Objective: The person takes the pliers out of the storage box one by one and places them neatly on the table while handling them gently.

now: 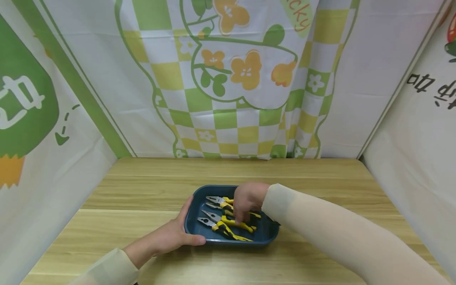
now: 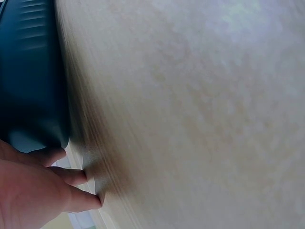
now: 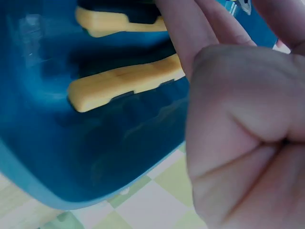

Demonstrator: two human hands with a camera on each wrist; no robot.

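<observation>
A dark blue tray [image 1: 265, 237] sits on the wooden table and holds several pairs of pliers [image 1: 224, 228] with yellow and black handles, their metal heads to the left. My left hand [image 1: 172, 235] holds the tray's left end, thumb along the near side and fingers along the left side. Its fingertips reach down by the table in the left wrist view. My right hand [image 1: 247, 200] reaches into the tray from above, fingers down among the plier handles [image 3: 124, 83]. Its fingertips are hidden, so I cannot tell whether they pinch a handle.
The wooden table [image 1: 142, 190] extends around the tray. A white cloth backdrop [image 1: 238, 118] with green and yellow checks hangs behind its far edge. Printed cloth walls [image 1: 420, 130] stand on both sides.
</observation>
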